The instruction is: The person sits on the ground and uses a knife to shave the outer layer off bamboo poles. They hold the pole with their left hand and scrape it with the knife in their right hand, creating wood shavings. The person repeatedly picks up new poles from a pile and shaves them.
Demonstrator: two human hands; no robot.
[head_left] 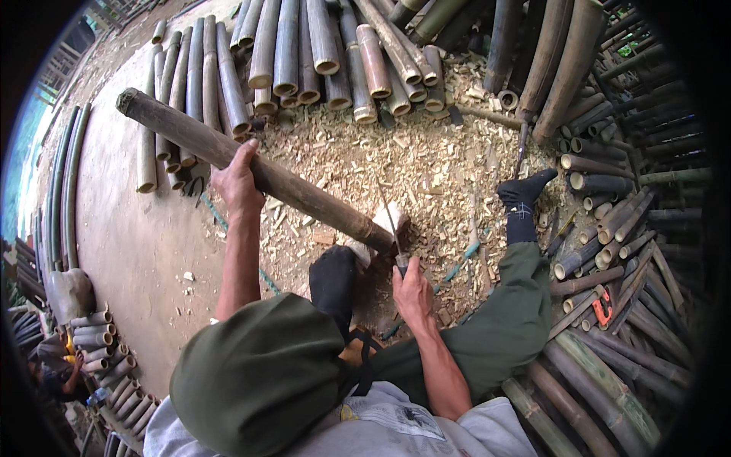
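Bamboo pole [251,171], long and dark, lay slanted across the chip-strewn ground [426,164], its lower end resting by the seated person's black-socked foot [333,278]. The left hand [237,185] had its fingers wrapped shut around the pole's middle. The right hand [413,293] gripped a knife [394,242] in closed fingers, the blade touching the pole's end. Cut bamboo stacks [320,61] lay beyond.

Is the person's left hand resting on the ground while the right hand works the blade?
No, the left hand grips the long bamboo pole above the ground, while the right hand holds the knife.
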